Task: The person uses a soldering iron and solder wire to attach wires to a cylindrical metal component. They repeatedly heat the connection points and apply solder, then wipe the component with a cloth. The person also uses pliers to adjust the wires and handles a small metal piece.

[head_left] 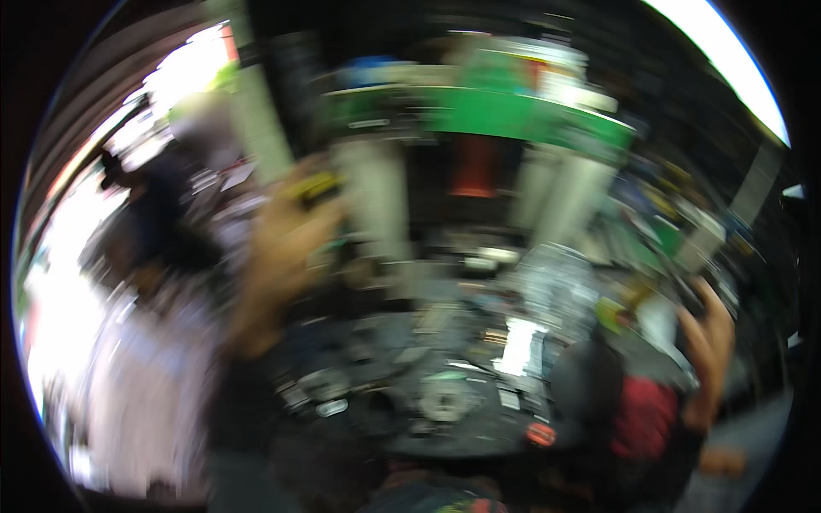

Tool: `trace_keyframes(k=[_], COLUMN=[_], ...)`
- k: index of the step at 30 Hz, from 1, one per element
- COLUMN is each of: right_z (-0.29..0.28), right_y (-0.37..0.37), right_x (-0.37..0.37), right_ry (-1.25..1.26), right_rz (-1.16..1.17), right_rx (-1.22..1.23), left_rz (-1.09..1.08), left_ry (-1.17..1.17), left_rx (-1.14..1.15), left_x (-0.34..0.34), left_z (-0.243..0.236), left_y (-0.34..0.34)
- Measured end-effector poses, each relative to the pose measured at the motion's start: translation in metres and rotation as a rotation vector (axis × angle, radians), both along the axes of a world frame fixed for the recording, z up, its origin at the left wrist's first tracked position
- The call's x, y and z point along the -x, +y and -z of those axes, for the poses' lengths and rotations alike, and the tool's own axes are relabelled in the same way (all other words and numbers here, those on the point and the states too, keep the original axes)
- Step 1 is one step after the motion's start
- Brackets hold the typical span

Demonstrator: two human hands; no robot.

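Note:
The whole picture is smeared by motion. My left hand (pixel 295 235) is raised on the left, its fingers around a small yellow and black object (pixel 316 188) whose kind I cannot make out. On the right, my right hand (pixel 711 333) has its thumb and fingers about a long, dark, thin tool (pixel 671 265) pointing up and away; its exact kind is blurred. Between my hands lies a dark workbench (pixel 479 436) strewn with small metal parts, among them a round metal part (pixel 446 398) near the front edge.
A green shelf (pixel 487 113) on pale uprights stands at the back, with a white tub (pixel 560 73) on it. Clear plastic bottles (pixel 556 286) stand right of centre. Near the front lies a small orange round thing (pixel 540 434). Another person (pixel 154 342) is at the left.

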State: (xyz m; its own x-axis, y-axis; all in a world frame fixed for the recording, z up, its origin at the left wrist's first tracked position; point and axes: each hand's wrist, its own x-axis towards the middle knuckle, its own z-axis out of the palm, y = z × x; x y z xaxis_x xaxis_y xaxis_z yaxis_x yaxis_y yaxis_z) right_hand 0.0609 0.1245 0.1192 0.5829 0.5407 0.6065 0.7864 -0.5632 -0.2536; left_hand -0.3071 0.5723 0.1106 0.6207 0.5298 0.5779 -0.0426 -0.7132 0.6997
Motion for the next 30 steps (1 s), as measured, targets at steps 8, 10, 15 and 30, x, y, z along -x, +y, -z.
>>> trace_keyframes(k=[8,10,15,30], right_z=[-0.112,-0.119,-0.092,-0.067], right_y=[-0.054,-0.045,0.013,-0.038], right_x=[-0.107,-0.130,-0.169,-0.233], right_ry=[-0.116,-0.127,-0.144,-0.008], right_rz=[0.397,0.324,0.197,-0.076], right_rx=[0.612,0.729,1.030,0.858], left_rz=[0.046,0.079,-0.134,-0.289], left_ry=[0.000,0.040,0.263,0.361], left_rx=[0.777,0.949,0.663,0.411], left_x=[-0.064,-0.087,-0.123,-0.177], left_z=[0.134,0.183,0.273,0.359], left_y=[-0.266,-0.315,-0.396,-0.440])
